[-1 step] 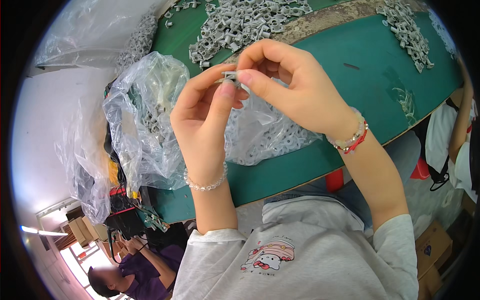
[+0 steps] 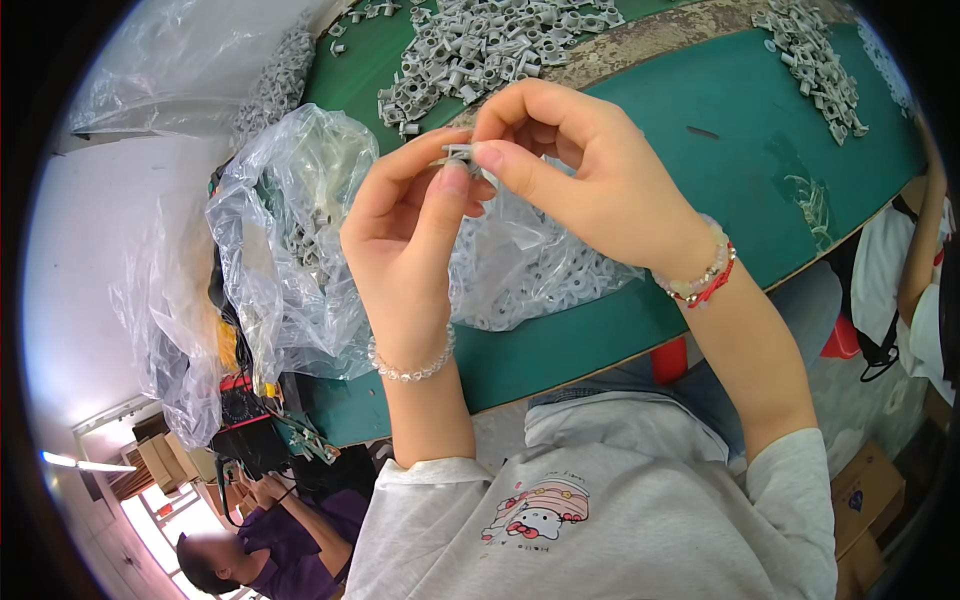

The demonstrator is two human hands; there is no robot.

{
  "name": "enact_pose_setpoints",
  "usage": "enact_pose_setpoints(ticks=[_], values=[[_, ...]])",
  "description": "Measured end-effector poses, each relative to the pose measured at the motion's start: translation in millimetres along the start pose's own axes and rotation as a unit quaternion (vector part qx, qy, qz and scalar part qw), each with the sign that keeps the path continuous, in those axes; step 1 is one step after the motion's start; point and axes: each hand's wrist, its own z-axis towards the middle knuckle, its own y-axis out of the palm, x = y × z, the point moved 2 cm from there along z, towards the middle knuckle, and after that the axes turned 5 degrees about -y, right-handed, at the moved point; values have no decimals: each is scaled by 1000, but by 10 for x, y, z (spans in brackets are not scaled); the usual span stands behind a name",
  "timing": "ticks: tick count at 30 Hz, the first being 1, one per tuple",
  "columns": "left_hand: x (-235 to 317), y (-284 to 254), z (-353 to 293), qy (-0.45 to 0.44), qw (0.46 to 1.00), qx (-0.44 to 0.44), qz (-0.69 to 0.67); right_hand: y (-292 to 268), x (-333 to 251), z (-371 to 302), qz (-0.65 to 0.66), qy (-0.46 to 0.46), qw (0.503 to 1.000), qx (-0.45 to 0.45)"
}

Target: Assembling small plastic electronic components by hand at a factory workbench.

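A small grey plastic part (image 2: 458, 153) is held up above the table between my two hands. My left hand (image 2: 415, 215) pinches it from below and behind, thumb against its near side. The thumb and forefinger of my right hand (image 2: 560, 150) close on its right end; fingertips hide most of that end. Below my hands lies a clear plastic bag (image 2: 520, 290) full of small whitish plastic pieces. Beyond my hands spreads a heap of similar grey plastic parts (image 2: 480, 50).
Crumpled clear bags (image 2: 290, 200) stand at the left of the green table (image 2: 690, 190). Another row of grey parts (image 2: 815, 70) lies at the far right. A person in purple (image 2: 290, 535) sits at lower left; another person's arm (image 2: 925, 230) shows at right.
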Motion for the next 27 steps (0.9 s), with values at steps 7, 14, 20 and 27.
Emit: enact_pose_setpoints(ticks=[7,14,20,27], values=[[-10,10,-4,-4,1000,-6,-27,-29,-27,-9,9,48,998,-48],[-37,58,-19,12,999,22,-29,0,26,-13,-31,-15,999,1],[33,-18,18,2,998,55,20,-11,8,-7,-37,40,996,-75],[370,-783,37,146,818,311,461,-192,-231,20,169,94,978,-78]])
